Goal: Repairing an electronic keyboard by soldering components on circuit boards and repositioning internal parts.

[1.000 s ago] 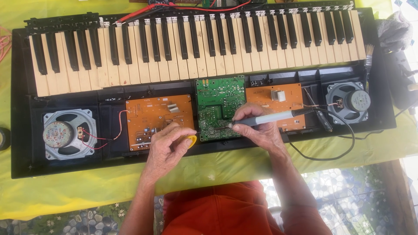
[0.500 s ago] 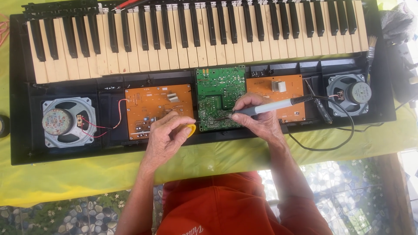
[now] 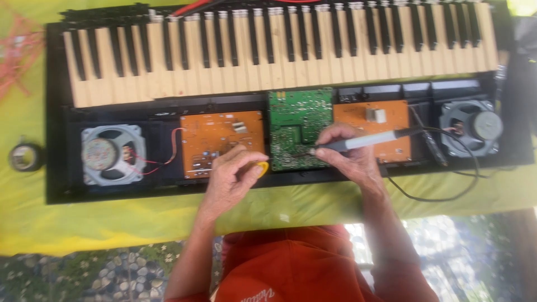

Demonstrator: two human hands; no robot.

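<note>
Soldering iron [image 3: 366, 140] gripped in my right hand [image 3: 349, 159], frame centre, tip touching the green circuit board [image 3: 296, 120] at its lower right. My left hand [image 3: 230, 178] is closed around a small yellow object [image 3: 262, 168], resting at the lower edge of the left orange board [image 3: 218, 137]. Opened keyboard [image 3: 279, 50] lies on the yellow-covered tabletop [image 3: 84, 221].

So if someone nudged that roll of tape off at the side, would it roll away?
Probably not: the roll of tape appears to lie flat on the yellow cloth, so it would likely slide. It looks small and probably light.
</note>
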